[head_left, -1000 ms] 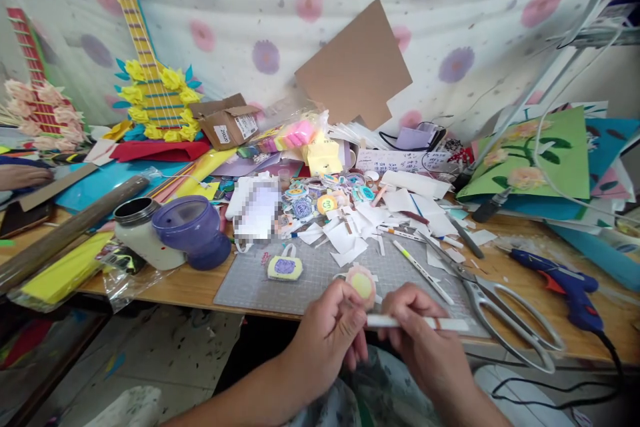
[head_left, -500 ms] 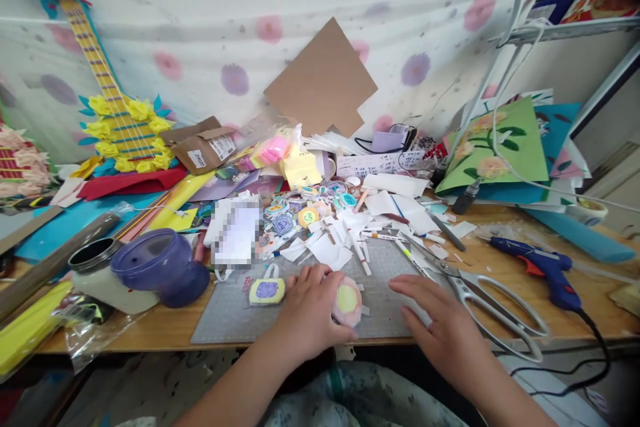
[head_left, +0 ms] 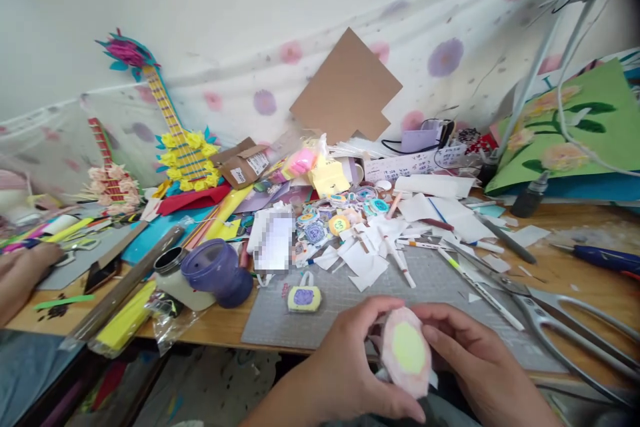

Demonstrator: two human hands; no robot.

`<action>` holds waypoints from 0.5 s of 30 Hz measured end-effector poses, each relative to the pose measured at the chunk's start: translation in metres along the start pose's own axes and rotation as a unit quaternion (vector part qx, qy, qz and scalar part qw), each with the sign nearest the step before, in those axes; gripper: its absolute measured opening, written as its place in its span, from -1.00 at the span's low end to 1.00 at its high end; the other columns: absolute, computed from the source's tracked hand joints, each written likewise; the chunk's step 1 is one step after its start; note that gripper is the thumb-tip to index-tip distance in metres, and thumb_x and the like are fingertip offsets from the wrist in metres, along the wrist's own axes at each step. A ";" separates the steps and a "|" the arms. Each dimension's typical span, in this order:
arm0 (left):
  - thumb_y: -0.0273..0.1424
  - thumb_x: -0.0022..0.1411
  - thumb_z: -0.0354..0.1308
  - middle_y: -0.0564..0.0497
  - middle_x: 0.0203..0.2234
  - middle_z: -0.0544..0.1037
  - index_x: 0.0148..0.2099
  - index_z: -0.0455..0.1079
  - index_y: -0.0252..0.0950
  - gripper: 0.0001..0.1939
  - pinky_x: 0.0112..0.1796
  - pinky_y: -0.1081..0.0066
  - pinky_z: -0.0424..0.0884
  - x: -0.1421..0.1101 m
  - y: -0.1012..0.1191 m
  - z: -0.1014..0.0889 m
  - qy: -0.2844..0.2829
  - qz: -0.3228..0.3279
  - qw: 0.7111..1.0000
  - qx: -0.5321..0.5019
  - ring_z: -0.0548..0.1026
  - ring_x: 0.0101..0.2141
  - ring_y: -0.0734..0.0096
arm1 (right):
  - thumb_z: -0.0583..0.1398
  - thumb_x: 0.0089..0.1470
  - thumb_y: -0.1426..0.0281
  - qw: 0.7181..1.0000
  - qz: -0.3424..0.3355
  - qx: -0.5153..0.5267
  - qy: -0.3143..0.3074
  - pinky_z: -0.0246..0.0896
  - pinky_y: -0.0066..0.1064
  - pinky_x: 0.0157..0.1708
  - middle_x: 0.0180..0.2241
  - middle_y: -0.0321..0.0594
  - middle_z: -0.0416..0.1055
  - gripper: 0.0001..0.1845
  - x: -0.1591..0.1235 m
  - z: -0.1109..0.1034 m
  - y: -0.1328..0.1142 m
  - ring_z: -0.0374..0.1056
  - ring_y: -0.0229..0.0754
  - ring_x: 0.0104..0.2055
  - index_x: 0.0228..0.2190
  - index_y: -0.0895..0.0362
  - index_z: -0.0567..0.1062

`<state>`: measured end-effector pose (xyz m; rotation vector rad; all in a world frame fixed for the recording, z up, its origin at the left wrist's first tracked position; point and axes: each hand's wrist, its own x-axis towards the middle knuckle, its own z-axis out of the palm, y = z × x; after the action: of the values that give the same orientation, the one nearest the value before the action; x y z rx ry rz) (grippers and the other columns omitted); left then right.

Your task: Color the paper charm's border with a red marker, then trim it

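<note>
Between my two hands, just past the table's front edge, is a pink rounded paper cutout (head_left: 409,352) with a yellow middle. My left hand (head_left: 357,353) grips it from the left, thumb below and fingers at its top. On its right side, the bent fingers of my right hand (head_left: 465,353) hold the edge. White bits of paper stick out from behind it. A small yellow paper piece with a purple patch and a white loop (head_left: 304,297) lies on the grey cutting mat (head_left: 270,330), left of my hands.
Large scissors (head_left: 540,307) lie at right, near a blue glue gun (head_left: 600,259). Paper scraps (head_left: 367,263), markers and cutouts heap behind the mat. A purple pot (head_left: 215,270) stands left. Another person's hand (head_left: 30,273) rests at far left.
My left hand has lifted the pink cutout off the mat toward me. My right hand has come in and closed on its right edge. The view has swung left.
</note>
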<state>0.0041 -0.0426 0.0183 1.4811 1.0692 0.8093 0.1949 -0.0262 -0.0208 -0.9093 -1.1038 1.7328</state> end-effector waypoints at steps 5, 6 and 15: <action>-0.43 -0.64 0.58 -0.04 -0.16 0.44 0.05 0.28 -0.23 0.07 -0.19 0.40 0.28 0.002 -0.018 0.018 -0.007 -0.008 0.943 -0.334 0.40 -0.18 0.24 | 0.38 -0.05 0.15 0.990 0.021 0.138 0.036 0.28 -0.43 -0.47 -0.46 -0.22 0.43 -0.67 -0.010 0.011 0.010 0.34 -0.18 -0.46 -0.35 0.11 0.50; -0.45 -0.69 0.58 -0.03 -0.19 0.44 0.03 0.30 -0.23 0.08 -0.22 0.42 0.28 0.003 -0.021 0.022 -0.012 0.000 0.931 -0.365 0.39 -0.21 0.27 | 0.38 -0.06 0.15 0.987 0.022 0.154 0.037 0.28 -0.43 -0.49 -0.49 -0.24 0.41 -0.67 -0.011 0.014 0.012 0.33 -0.19 -0.48 -0.37 0.11 0.48; -0.27 -0.53 0.58 -0.08 -0.15 0.52 0.01 0.41 -0.22 -0.08 -0.26 0.43 0.31 0.006 -0.026 0.026 -0.007 0.034 0.885 -0.465 0.46 -0.24 0.30 | 0.21 0.10 0.14 0.877 -0.222 -0.398 0.151 0.36 -0.34 -0.25 -0.27 -0.22 0.50 -0.74 -0.013 -0.063 0.009 0.44 -0.04 -0.23 -0.28 0.03 0.54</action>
<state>0.0253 -0.0468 -0.0123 0.6919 0.4665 1.1422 0.2533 -0.0216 -0.0496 -1.2303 -1.6793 0.6967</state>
